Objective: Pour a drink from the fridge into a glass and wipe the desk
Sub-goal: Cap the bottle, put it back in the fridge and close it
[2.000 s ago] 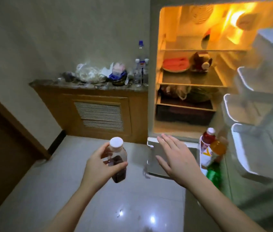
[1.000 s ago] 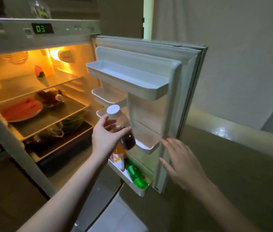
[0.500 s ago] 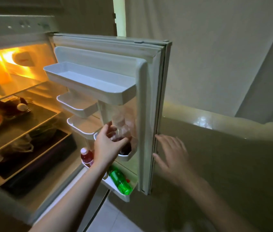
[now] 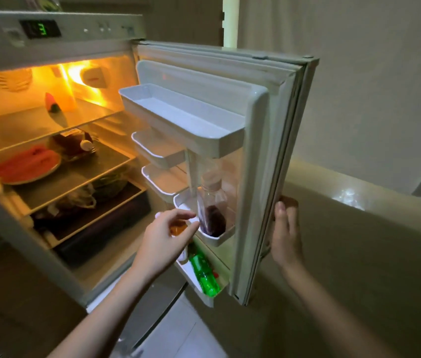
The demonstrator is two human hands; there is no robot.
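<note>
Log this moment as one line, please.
dark-drink bottle: standing in door bin | left hand: open, beside it | right hand: gripping fridge door edge

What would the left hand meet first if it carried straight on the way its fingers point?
Most likely the dark-drink bottle standing in the door bin. The left hand is open, fingertips aimed up and right at the bottle's lower part, just short of it. Depth is uncertain; the bin's rim could come first.

One head-worn wide-angle view looks forward and down, close to the open fridge door (image 4: 255, 151) at centre, lit shelves (image 4: 70, 171) filling the left.
</note>
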